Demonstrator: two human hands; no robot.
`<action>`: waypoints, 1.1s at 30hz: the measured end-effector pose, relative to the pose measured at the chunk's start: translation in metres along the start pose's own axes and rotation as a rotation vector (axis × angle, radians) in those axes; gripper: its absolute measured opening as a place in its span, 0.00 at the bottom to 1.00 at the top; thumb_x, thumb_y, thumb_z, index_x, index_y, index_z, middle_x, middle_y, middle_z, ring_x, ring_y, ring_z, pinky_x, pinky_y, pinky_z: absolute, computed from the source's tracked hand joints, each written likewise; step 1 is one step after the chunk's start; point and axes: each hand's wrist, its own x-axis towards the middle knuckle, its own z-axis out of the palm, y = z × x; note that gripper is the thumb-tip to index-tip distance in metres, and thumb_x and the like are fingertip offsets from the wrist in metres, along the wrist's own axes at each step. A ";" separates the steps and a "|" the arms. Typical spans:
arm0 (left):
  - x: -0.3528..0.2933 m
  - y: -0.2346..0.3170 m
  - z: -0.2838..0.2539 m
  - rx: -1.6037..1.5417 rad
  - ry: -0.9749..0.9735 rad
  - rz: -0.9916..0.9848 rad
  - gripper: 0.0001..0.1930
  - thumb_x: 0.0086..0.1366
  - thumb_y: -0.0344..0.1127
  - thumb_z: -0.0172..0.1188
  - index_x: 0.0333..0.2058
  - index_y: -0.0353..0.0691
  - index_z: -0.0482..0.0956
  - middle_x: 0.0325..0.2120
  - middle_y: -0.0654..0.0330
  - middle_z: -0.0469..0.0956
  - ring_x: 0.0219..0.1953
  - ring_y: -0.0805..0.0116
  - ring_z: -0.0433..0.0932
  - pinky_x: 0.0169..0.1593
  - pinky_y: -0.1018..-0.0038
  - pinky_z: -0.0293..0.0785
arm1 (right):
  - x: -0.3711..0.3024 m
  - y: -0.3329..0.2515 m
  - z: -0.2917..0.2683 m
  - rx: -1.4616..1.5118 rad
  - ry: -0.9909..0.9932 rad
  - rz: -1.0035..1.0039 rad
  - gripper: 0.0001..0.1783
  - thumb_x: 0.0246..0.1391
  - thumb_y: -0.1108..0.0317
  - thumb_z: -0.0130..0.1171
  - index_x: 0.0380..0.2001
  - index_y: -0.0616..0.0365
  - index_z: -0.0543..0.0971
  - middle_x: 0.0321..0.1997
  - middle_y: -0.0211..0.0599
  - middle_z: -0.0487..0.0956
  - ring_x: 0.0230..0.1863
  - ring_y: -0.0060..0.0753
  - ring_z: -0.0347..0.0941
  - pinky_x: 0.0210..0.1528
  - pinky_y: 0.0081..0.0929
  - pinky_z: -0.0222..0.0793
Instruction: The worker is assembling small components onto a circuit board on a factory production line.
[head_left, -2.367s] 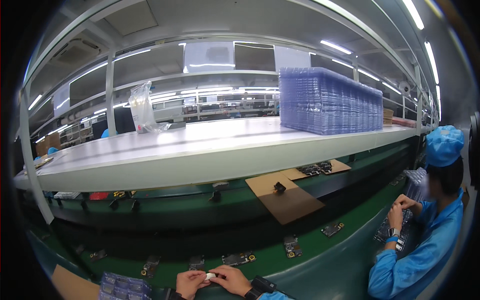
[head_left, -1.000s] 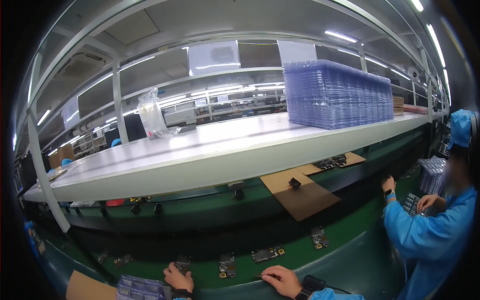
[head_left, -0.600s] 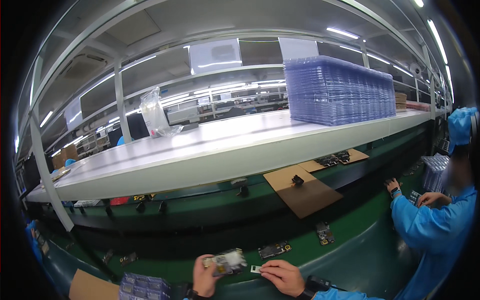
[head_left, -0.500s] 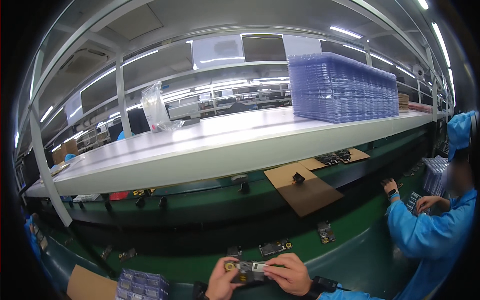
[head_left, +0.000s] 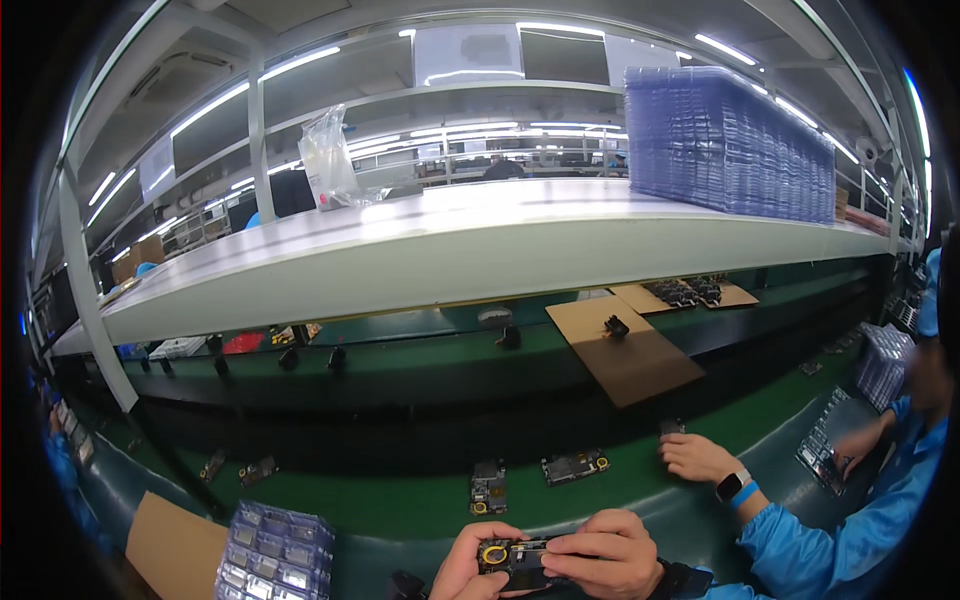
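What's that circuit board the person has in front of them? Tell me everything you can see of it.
The board is flat and mostly dark, with a yellow ring near its left end, pale bits along its upper edge and a plain dark patch mid-face. It is held near the picture's lower edge, its long side running roughly left to right. The left hand grips its left end; the right hand touches and hides its right part. Finer details are too small to tell.

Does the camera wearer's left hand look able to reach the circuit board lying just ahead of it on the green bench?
Probably yes: the lying board is just beyond the left hand, with nothing visible between them. That hand is holding another board, so it would likely need freeing first.
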 end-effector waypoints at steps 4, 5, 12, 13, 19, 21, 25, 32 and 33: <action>-0.001 -0.002 0.000 0.085 -0.002 0.035 0.24 0.62 0.26 0.44 0.59 0.39 0.59 0.46 0.56 0.73 0.47 0.66 0.78 0.51 0.68 0.80 | -0.002 -0.001 0.000 0.001 -0.004 0.029 0.15 0.39 0.71 0.72 0.35 0.53 0.86 0.39 0.31 0.84 0.36 0.36 0.75 0.41 0.31 0.70; -0.002 -0.002 0.002 0.064 -0.006 0.033 0.24 0.63 0.26 0.44 0.59 0.39 0.59 0.46 0.56 0.73 0.47 0.67 0.78 0.51 0.69 0.80 | -0.002 -0.002 0.000 0.002 -0.005 0.028 0.15 0.39 0.71 0.72 0.35 0.53 0.86 0.39 0.31 0.84 0.36 0.36 0.75 0.41 0.31 0.70; -0.003 -0.005 0.003 0.079 -0.002 0.103 0.23 0.64 0.25 0.43 0.58 0.38 0.60 0.45 0.57 0.72 0.45 0.69 0.77 0.49 0.70 0.80 | -0.005 -0.003 0.002 -0.024 -0.018 0.051 0.15 0.39 0.70 0.73 0.35 0.51 0.87 0.39 0.30 0.84 0.36 0.35 0.75 0.41 0.30 0.69; -0.004 -0.005 0.004 0.080 0.001 0.103 0.23 0.64 0.25 0.43 0.58 0.38 0.60 0.45 0.57 0.72 0.45 0.69 0.77 0.49 0.70 0.80 | -0.005 -0.003 0.002 -0.032 -0.016 0.050 0.15 0.39 0.70 0.73 0.35 0.51 0.87 0.39 0.29 0.84 0.36 0.35 0.75 0.41 0.29 0.69; -0.004 0.004 0.006 0.090 -0.008 0.059 0.22 0.64 0.24 0.43 0.58 0.37 0.60 0.44 0.57 0.73 0.45 0.70 0.77 0.49 0.72 0.80 | -0.007 -0.002 0.003 -0.040 0.000 0.037 0.15 0.38 0.71 0.73 0.35 0.52 0.87 0.39 0.29 0.84 0.36 0.34 0.75 0.41 0.29 0.69; -0.004 0.001 0.004 0.101 -0.004 0.061 0.22 0.64 0.24 0.43 0.58 0.37 0.61 0.44 0.57 0.73 0.45 0.70 0.77 0.49 0.72 0.80 | -0.006 -0.002 0.004 -0.027 0.009 0.035 0.15 0.38 0.71 0.73 0.35 0.52 0.87 0.39 0.29 0.84 0.35 0.34 0.74 0.40 0.29 0.69; -0.004 -0.001 0.007 0.098 0.017 0.096 0.21 0.65 0.23 0.42 0.57 0.37 0.61 0.44 0.57 0.73 0.45 0.70 0.77 0.49 0.72 0.80 | -0.006 -0.002 0.003 -0.021 0.013 0.020 0.15 0.37 0.72 0.73 0.34 0.52 0.87 0.39 0.30 0.84 0.36 0.34 0.74 0.40 0.29 0.70; -0.005 0.001 0.010 0.054 0.023 0.041 0.20 0.66 0.23 0.42 0.57 0.37 0.62 0.43 0.58 0.73 0.45 0.71 0.77 0.48 0.73 0.80 | -0.006 -0.001 0.002 -0.039 0.024 -0.016 0.15 0.37 0.73 0.72 0.34 0.53 0.87 0.40 0.30 0.84 0.37 0.34 0.74 0.40 0.30 0.71; -0.006 0.001 0.010 0.048 0.029 0.044 0.19 0.66 0.23 0.42 0.56 0.37 0.62 0.43 0.58 0.73 0.45 0.71 0.77 0.48 0.73 0.79 | -0.005 -0.002 0.002 -0.034 0.021 -0.014 0.15 0.37 0.73 0.72 0.34 0.54 0.87 0.40 0.31 0.84 0.37 0.34 0.74 0.40 0.30 0.71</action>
